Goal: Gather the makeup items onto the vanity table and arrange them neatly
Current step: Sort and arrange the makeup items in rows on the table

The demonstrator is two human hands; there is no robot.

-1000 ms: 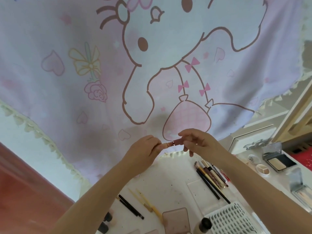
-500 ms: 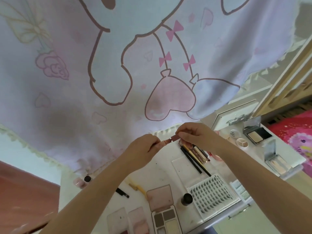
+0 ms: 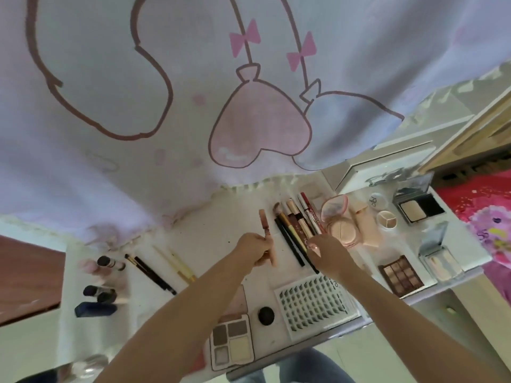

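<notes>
My left hand (image 3: 255,251) grips a slim pink lip gloss tube (image 3: 265,226) and holds it tilted over the white vanity table (image 3: 210,225). Just right of the tube lies a tidy row of pencils and brushes (image 3: 293,228). My right hand (image 3: 327,252) reaches to the lower ends of that row with its fingertips on them and holds nothing. A pink cushion compact (image 3: 341,225) and sponges lie right of the row. A lash tray (image 3: 312,302), a grey eyeshadow palette (image 3: 232,338) and a black round cap (image 3: 266,315) sit near the front edge.
Dark-capped bottles (image 3: 102,283) stand at the left, with thin brushes (image 3: 150,272) and gold pencils (image 3: 177,264) beside them. A brown palette (image 3: 402,275), open compacts (image 3: 420,208) and small pots (image 3: 387,219) fill the right end. A cartoon-print cloth (image 3: 249,106) hangs behind; red bedding (image 3: 484,217) lies right.
Both hands held the tube together in the air; now they are apart and lower. My left hand keeps the tube over the table, my right hand went to the pencil row. The view tilted down.
</notes>
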